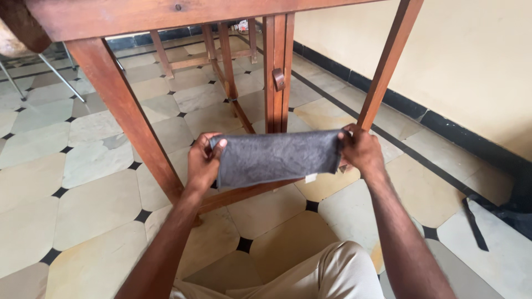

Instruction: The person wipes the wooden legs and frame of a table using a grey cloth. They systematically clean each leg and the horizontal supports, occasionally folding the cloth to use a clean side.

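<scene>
Hands (204, 163) (361, 149) (two), apparently one grey cloth (275, 158).

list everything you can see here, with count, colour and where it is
cloth: one, dark grey, stretched between both hands in front of the table
white tag: one, on the cloth's lower edge
wooden table: one, reddish brown, legs and rails across the upper frame
floor tiles: many, cream with small black insets
wall: cream with black skirting, right
metal legs: grey, upper left
trouser knee: beige, bottom centre
left hand: grips the cloth's left edge
right hand: grips the cloth's right edge
</scene>
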